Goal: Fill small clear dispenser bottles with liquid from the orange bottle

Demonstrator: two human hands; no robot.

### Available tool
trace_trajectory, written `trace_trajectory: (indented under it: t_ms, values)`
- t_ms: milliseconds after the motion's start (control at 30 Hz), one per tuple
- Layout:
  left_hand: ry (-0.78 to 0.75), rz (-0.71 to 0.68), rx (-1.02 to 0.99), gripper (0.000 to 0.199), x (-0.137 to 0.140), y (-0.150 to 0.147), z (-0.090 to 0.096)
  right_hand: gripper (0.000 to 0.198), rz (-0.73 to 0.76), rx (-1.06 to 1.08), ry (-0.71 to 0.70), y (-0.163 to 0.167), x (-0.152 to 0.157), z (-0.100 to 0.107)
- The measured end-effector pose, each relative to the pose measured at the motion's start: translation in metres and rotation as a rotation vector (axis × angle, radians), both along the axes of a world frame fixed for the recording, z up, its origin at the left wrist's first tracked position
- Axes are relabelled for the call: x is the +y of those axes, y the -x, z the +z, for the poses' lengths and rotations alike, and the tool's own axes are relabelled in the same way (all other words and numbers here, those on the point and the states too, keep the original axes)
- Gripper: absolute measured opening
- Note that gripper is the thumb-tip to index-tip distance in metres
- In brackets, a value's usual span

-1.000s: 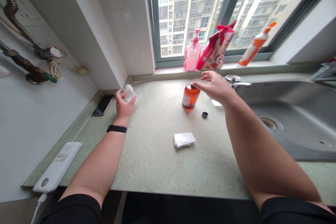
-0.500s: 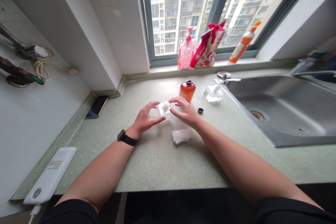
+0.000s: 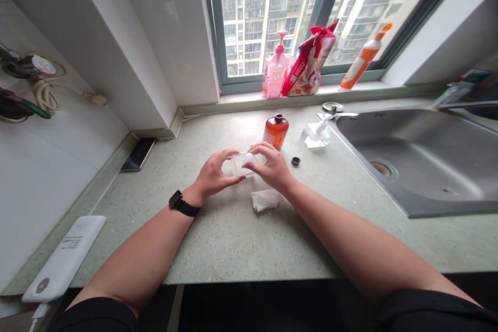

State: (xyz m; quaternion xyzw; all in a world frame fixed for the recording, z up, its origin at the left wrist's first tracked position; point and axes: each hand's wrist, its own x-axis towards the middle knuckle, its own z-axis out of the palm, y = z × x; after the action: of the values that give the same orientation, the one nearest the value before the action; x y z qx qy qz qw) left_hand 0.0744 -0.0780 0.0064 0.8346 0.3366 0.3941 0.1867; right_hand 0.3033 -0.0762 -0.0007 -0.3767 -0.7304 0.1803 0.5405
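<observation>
Above the counter, my left hand [image 3: 215, 174] is closed around the side of a small clear square container [image 3: 238, 165], thumb nearest me. My right hand [image 3: 274, 169] pinches the whitish translucent top [image 3: 249, 158] of that container between thumb and fingers. Just behind the right hand stands an uncapped amber-orange bottle [image 3: 276, 133]. A small black cap [image 3: 295, 161] lies on the counter to its right. Close in front of my hands rests a folded white tissue or wipe [image 3: 266, 201].
A clear square pump dispenser [image 3: 317, 137] stands beside the steel sink [image 3: 420, 161]. On the sill are a pink pump bottle [image 3: 276, 73], a red bag [image 3: 311, 62] and an orange bottle [image 3: 361, 65]. At left lie a phone [image 3: 138, 155] and a white power bank [image 3: 66, 257].
My right hand has shifted slightly left, its fingers now closed on the container's top. The left hand still holds the container. The camera view has moved a little.
</observation>
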Motion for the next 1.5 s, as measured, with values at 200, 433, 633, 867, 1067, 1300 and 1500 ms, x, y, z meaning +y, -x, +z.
trace_trajectory:
  t_ms: [200,433,633,867,1067,1300,1500]
  values:
    - [0.014,-0.035,-0.040,0.061,0.001,-0.001,0.001,0.020,0.064,-0.038,-0.046,-0.005,0.003,0.000]
    - [0.006,-0.033,-0.052,0.064,0.002,0.000,0.000,0.029,0.075,-0.028,-0.019,-0.016,0.010,-0.003]
    - [-0.033,-0.041,-0.073,0.056,0.005,0.001,-0.002,0.025,0.078,0.024,0.041,-0.015,0.009,-0.001]
    - [-0.019,-0.052,-0.126,0.091,0.008,0.000,-0.013,0.038,0.158,0.087,0.206,-0.005,0.007,-0.007]
    - [-0.082,-0.037,-0.107,0.079,0.006,-0.001,-0.010,0.055,0.083,0.186,0.343,-0.003,0.007,-0.011]
    - [-0.085,0.022,-0.090,0.083,0.006,0.003,-0.009,0.039,0.183,0.222,0.309,-0.008,0.012,-0.015]
    - [-0.111,0.012,-0.075,0.080,0.004,0.002,-0.008,0.046,0.194,0.080,0.278,-0.001,0.005,-0.016]
